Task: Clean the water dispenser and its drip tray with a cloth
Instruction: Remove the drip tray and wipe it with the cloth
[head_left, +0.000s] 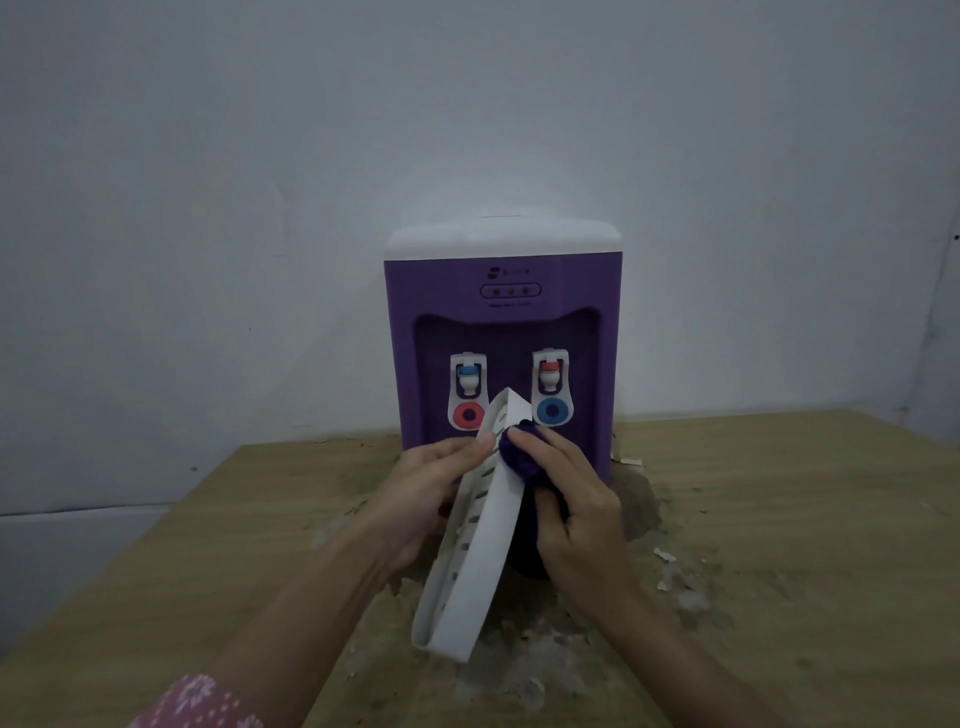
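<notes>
A purple water dispenser (501, 312) with a white top and two taps stands at the back of the wooden table. In front of it I hold the white slotted drip tray (475, 577) on edge, tilted, above the table. My left hand (421, 499) grips the tray from its left side, thumb near its upper end. My right hand (574, 514) holds a bunched purple cloth (522, 460) and presses it against the tray's right face near the top. Part of the cloth is hidden under my fingers.
The wooden table (779, 545) is worn and flaking in front of the dispenser, with peeled chips scattered around its base and to the right. A plain white wall (260, 208) stands close behind. The table's left edge runs diagonally at lower left.
</notes>
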